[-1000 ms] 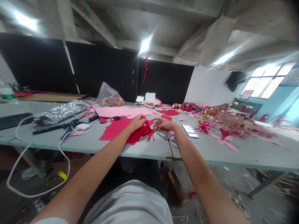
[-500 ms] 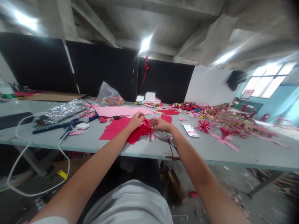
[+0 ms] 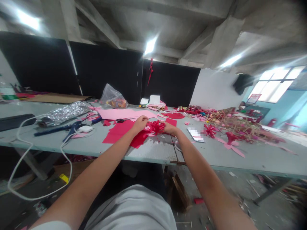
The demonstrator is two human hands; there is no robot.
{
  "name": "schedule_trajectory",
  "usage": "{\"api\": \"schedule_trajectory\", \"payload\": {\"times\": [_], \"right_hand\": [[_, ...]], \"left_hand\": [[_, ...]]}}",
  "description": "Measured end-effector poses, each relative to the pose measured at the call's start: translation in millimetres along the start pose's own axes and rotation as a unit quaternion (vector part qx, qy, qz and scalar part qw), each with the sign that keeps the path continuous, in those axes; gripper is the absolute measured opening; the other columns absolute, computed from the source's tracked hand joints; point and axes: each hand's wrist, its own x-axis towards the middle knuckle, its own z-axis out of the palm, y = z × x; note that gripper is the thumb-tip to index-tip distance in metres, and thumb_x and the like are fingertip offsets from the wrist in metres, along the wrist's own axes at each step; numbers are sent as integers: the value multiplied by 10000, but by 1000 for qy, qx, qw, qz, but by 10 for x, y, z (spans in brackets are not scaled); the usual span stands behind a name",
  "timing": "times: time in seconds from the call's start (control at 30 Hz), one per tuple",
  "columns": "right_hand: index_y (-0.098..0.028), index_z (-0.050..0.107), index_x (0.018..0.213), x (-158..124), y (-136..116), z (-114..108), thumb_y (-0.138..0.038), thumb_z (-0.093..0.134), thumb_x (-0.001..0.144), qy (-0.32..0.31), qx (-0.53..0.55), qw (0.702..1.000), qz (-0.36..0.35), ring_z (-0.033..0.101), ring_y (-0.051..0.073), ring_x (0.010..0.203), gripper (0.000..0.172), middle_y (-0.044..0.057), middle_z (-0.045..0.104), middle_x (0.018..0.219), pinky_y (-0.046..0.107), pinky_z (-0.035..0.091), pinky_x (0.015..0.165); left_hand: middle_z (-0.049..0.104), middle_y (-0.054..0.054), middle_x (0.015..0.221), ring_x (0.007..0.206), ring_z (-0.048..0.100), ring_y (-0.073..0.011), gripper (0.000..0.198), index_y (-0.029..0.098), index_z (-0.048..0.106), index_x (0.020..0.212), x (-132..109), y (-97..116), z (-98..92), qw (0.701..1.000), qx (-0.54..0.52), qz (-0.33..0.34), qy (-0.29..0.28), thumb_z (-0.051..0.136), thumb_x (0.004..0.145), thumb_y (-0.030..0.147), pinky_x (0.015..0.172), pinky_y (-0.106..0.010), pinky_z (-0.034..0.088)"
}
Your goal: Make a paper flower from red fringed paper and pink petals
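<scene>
A red paper flower [image 3: 156,127] with many thin curled strips is held just above the grey table [image 3: 153,148]. My left hand [image 3: 139,123] pinches its left side with closed fingers. My right hand [image 3: 170,128] grips its right side, fingers curled round it. Under and left of the flower lie red paper sheets [image 3: 120,131]. Black-handled scissors [image 3: 120,120] rest on a pink sheet [image 3: 120,114] just beyond my left hand.
A phone [image 3: 195,134] lies right of my right hand, near another red flower [image 3: 210,130]. Sticks and pink and red scraps [image 3: 237,124] pile up far right. A glue gun [image 3: 72,129], white cable [image 3: 21,150], foil roll [image 3: 62,113] and plastic bag [image 3: 112,96] sit left.
My hands have drawn closer together and turned the flower, so its strips now fan upward between them instead of hanging toward the table.
</scene>
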Motion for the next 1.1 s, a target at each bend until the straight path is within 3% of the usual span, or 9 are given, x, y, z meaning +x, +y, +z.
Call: {"api": "schedule_trajectory", "payload": {"times": [0.2, 0.37, 0.57, 0.8, 1.1], "right_hand": [[-197, 717, 1136, -16, -15, 9, -199, 896, 591, 7, -24, 1000, 2, 693, 220, 919, 574, 38, 776, 971, 332, 580, 848], [-205, 704, 1201, 2, 24, -7, -184, 910, 559, 18, -4, 1000, 17, 694, 218, 899, 675, 51, 777, 1018, 334, 585, 836], [-217, 652, 1288, 21, 91, -47, -129, 901, 533, 5, 47, 999, 28, 696, 194, 828, 799, 44, 781, 993, 310, 589, 781], [-217, 576, 1360, 51, 106, -90, -49, 845, 516, -10, 91, 994, 57, 673, 146, 676, 902, -1, 762, 853, 245, 563, 649], [-207, 588, 1332, 30, 109, -57, -64, 844, 516, -14, 106, 993, 48, 631, 122, 614, 866, -19, 743, 814, 240, 545, 626]], "left_hand": [[580, 63, 641, 513, 573, -117, 243, 202, 504, 851, -30, -11, 41, 999, 12, -1, -45, 568, 750, -9, 541, -225, 434], [582, 70, 651, 559, 543, -99, 303, 200, 500, 789, -39, -8, 24, 997, 28, 35, -63, 578, 660, -63, 558, -201, 412], [545, 79, 586, 503, 532, -115, 277, 220, 462, 804, -49, 5, 21, 997, 26, 34, -65, 502, 697, -32, 520, -212, 399], [508, 73, 568, 456, 437, -100, 165, 207, 535, 820, -51, 16, 24, 996, 32, 46, -67, 553, 764, 53, 484, -208, 322], [574, 33, 622, 523, 535, -131, 132, 197, 600, 864, -43, 10, 27, 992, 26, 66, -101, 486, 826, 142, 539, -229, 416]]}}
